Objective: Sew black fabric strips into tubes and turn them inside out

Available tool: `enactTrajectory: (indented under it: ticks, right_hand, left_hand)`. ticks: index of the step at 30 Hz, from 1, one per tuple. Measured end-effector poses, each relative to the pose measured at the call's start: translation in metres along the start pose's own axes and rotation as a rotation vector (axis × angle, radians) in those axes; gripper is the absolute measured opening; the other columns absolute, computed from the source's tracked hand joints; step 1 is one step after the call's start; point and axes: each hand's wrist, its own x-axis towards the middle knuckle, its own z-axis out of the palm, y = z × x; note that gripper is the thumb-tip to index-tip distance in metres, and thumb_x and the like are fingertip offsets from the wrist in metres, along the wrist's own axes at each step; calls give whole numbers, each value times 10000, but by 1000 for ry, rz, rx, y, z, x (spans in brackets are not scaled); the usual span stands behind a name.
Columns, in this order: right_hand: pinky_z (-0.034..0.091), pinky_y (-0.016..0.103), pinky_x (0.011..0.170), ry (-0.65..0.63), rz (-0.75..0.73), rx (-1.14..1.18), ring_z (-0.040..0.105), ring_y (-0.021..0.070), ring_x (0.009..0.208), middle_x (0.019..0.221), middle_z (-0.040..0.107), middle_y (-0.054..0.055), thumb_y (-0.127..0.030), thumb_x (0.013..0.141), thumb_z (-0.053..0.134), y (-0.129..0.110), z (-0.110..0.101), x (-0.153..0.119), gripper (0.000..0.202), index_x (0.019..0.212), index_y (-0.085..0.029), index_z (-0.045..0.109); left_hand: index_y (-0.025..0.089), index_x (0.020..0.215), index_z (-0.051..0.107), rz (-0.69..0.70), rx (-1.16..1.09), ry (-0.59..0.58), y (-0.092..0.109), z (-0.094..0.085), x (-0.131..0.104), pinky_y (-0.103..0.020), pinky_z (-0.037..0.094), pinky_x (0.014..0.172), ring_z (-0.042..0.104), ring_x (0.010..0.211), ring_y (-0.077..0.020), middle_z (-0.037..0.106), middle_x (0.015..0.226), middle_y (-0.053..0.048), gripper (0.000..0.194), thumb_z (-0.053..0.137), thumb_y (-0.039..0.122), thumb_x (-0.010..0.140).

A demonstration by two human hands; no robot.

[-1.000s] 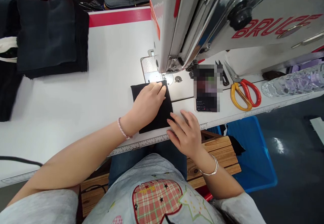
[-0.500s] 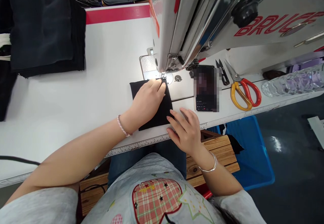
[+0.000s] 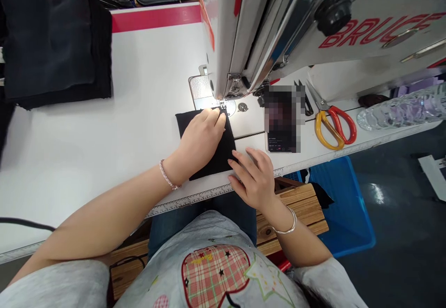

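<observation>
A folded black cloth piece (image 3: 221, 159) lies flat on the sewing table, its far edge at the presser foot (image 3: 223, 105) of the sewing machine (image 3: 233, 34). My left hand (image 3: 201, 137) rests on top of it, fingers curled and bunched together close to the needle area; the fingertips are partly hidden. At the cloth's right edge is my right hand (image 3: 256, 178), fingers spread apart, with the tips touching or nearly touching the fabric. The hand grips nothing.
Right of the needle plate lie a phone (image 3: 282, 143), black thread snips (image 3: 308, 106), scissors (image 3: 329, 127) with yellow and red handles, and a clear plastic bottle (image 3: 400, 110). Stacked dark cloth (image 3: 49, 43) sits at the left. A blue crate (image 3: 351, 210) stands below the table edge.
The whole view has shifted slightly, so the table items sit a little further left. Both hands and the black cloth keep nearly the same position at the presser foot.
</observation>
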Motion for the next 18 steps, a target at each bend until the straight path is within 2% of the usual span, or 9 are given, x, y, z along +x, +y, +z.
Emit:
enactTrajectory:
  ticks: [13,18]
  right_hand:
    - [414,473,1030,-6,15,-17,526,298,1193,1251,682,58,-322,900,593,-2,-2,1,283,1136,-189,678]
    - [404,476,1040,-28,25,-26,511,294,1218,1272,671,55,-334,904,589,-1,-1,-2,293,1152,-204,674]
  left_hand:
    - [48,1201,535,13,-54,1,-2,1,-1,-458,505,883,543,1121,-317,587,1226,-231,338,319,144,961]
    - [91,1211,524,30,-68,35,-3,4,-1,-474,507,877,539,1130,-309,584,1238,-212,328,332,127,947]
